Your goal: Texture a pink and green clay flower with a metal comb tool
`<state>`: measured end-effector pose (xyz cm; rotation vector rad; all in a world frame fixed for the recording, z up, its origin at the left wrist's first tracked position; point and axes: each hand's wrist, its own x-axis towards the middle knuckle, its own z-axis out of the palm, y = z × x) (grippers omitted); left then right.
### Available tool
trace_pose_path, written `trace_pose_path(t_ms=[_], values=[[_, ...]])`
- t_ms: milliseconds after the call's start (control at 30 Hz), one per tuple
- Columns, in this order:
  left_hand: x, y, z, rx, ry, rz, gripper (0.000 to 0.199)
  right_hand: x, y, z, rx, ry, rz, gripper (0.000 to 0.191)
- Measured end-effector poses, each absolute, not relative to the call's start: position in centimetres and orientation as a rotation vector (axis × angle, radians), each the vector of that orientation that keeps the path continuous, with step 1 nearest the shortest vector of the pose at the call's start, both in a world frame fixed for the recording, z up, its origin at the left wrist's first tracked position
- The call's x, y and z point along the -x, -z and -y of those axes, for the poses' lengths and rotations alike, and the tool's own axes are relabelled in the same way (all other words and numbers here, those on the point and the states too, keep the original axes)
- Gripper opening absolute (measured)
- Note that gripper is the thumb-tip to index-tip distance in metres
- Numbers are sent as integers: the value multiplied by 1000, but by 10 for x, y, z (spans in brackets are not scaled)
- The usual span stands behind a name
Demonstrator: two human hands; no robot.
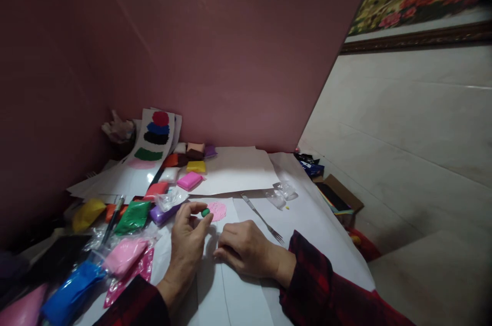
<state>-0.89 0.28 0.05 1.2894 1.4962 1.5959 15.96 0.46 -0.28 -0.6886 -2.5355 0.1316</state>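
Note:
Between the thumb and index finger of my left hand (188,239) is a small green ball of modelling clay (205,212). Just behind it, a flat pink clay disc (218,211) with a rough surface is stuck on a white sheet of paper (219,285). My right hand (244,246) rests on the paper beside the left one, its fingers curled in; whether anything is inside them is hidden. A metal fork (265,221) lies to the right of the disc, tines toward me.
Several coloured clay packets, including a green one (132,217) and a blue one (73,287), crowd the left side. A sheet with coloured patches (154,146) leans at the back left. Crumpled clear plastic (282,194) lies right of the fork. An open box (336,198) stands beyond the table's right edge.

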Motion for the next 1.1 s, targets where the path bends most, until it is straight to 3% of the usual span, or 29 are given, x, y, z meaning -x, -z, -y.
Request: trace_pose_path(t_ms=[467,667,1100], values=[[8,-1,-2,-1292,-1571,-1477,36,-159,0,-4,684,-107,2519,19],[8,-2,-3,-1316,-1564,-1485,23,-159,2,-5,685,-124,2523,20],[8,3,-3,-1306,-1509,-1474,38,-158,0,-4,672,-113,2505,19]])
